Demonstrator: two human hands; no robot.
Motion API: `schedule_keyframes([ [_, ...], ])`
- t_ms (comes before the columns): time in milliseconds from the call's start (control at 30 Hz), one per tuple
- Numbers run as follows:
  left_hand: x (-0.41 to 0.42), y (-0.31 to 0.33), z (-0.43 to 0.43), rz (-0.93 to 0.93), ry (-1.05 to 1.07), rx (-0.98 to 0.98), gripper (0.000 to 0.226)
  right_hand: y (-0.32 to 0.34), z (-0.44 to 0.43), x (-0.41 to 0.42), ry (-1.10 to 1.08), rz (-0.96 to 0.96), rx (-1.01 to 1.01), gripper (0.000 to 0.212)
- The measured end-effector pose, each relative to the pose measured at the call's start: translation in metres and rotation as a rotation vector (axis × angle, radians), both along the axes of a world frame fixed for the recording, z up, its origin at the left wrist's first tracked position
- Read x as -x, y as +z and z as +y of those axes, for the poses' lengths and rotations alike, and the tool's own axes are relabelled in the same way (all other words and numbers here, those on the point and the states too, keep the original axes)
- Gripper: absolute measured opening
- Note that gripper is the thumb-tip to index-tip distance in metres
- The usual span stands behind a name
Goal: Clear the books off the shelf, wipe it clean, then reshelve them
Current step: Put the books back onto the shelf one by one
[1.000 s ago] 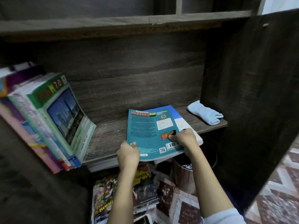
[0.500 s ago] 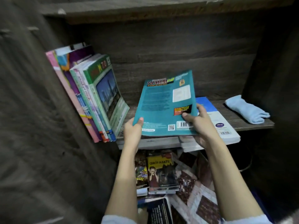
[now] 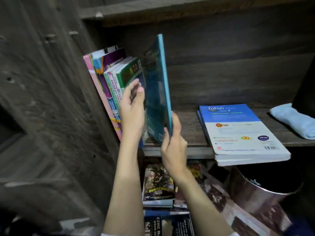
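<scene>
So the teal book (image 3: 157, 89) is standing nearly upright on the shelf (image 3: 190, 125), bottom edge down near the front lip, spine edge facing the camera; it's just to the right of the leaning books (image 3: 110, 79), which tilt left against the dark wooden side wall. The last one in that row is a green book (image 3: 129, 70).

The right hand (image 3: 172, 143) has the grip here; fingers and thumb are curled round the teal book's lower front corner, pinching it from below and from the right. The left hand (image 3: 132, 108) is up in the gap between the green book and the teal cover; its fingers are loose and slightly spread, not wrapped round anything, with the thumb side toward the teal cover. Can't quite tell whether it's actually touching the cover or just beside it; it's a bit blurry there.

Further right on the same shelf, well apart from the teal one, a small stack of blue-and-white books (image 3: 238, 130) lies flat and pokes out over the front edge; "fokus" is readable on top. Past that, at the far right, there's a rolled light blue cloth (image 3: 294, 120) lying on the shelf.

Below the shelf, some comics (image 3: 158, 183) are piled on the patterned floor (image 3: 219, 198); a shiny metal bin (image 3: 265, 189) sits under the overhanging stack.
</scene>
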State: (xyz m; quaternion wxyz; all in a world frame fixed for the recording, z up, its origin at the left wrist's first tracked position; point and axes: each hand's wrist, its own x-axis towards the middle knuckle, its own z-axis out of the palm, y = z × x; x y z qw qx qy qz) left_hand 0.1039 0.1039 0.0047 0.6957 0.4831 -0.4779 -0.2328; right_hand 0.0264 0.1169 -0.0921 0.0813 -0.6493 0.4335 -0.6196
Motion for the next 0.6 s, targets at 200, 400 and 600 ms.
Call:
schedule_keyframes([
  [200,-0.018,0.011,0.008,-0.091,-0.07,0.078,0.065,-0.03,0.002,-0.037,0.147,0.175,-0.1,0.065],
  [400,-0.029,0.004,-0.003,-0.249,-0.014,0.131,0.076,-0.031,-0.01,-0.04,0.235,0.199,-0.305,0.062],
  [600,-0.03,-0.001,-0.003,-0.134,-0.039,0.154,0.072,-0.033,-0.02,-0.038,0.275,0.313,-0.487,0.074],
])
